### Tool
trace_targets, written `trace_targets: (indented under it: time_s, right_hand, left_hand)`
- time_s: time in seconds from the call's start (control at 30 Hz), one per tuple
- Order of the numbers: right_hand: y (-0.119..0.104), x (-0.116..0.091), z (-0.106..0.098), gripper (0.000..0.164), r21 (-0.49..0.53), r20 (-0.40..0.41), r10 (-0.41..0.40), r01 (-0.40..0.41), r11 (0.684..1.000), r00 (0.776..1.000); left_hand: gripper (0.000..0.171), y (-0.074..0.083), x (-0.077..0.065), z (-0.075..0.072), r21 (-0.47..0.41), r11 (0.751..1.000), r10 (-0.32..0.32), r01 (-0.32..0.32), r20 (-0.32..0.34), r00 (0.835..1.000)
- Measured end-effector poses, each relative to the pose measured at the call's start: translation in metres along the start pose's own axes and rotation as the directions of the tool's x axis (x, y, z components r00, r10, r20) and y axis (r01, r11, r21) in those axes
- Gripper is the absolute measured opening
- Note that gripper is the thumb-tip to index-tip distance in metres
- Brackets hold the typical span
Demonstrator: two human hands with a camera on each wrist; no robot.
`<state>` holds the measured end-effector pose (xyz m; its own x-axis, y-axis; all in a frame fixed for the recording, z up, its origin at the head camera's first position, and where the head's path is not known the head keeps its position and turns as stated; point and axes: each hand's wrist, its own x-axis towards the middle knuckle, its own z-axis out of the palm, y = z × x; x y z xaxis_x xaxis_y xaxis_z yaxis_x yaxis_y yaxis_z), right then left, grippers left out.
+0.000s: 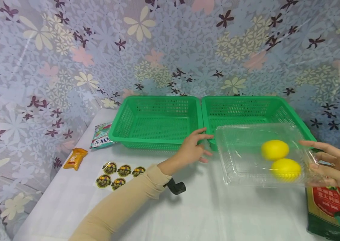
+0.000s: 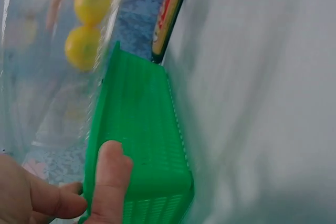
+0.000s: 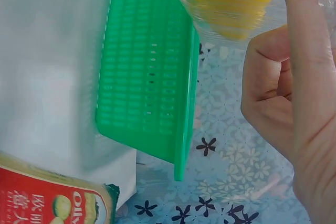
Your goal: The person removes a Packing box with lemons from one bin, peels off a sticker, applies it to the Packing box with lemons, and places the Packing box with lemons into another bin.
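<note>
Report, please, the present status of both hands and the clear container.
Right hand gripping clear container, two yellow fruits inside. Left hand near right green basket, contact unclear. No obstruction visible between container and basket.

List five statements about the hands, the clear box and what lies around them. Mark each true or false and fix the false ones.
1. The right hand holds the clear box. True.
2. Three yellow fruits show in the box. False: there are two.
3. The two green baskets stand side by side. True.
4. The sticker sheet lies inside a basket. False: it lies on the table, in front of the baskets.
5. The left hand grips the orange packet. False: the packet lies on the table, well away from that hand.
</note>
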<state>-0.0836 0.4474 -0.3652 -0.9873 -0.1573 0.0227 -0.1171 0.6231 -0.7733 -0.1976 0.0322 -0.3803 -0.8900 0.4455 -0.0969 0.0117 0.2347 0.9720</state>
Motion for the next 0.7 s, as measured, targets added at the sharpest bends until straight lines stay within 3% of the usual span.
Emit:
trace_targets:
  time_s: [0.17, 0.47, 0.7]
  right_hand:
    - [-0.001, -0.009, 0.01, 0.075, -0.002, 0.04, 0.02, -0.02, 1.0, 0.999]
    - [-0.001, -0.021, 0.025, 0.071, 0.045, 0.152, 0.029, -0.036, 0.998, 0.988]
    - [-0.009, -0.026, 0.037, 0.067, 0.097, 0.282, 0.134, -0.167, 0.981, 0.95]
  left_hand:
    - [0.05, 0.003, 0.0, -0.007, 0.023, 0.999, -0.027, 0.026, 0.046, 0.999]
    - [0.053, 0.002, 0.001, -0.014, 0.06, 0.998, -0.026, 0.02, 0.103, 0.994]
    - [0.052, 0.004, 0.001, -0.016, 0.067, 0.997, -0.036, 0.028, 0.122, 0.992]
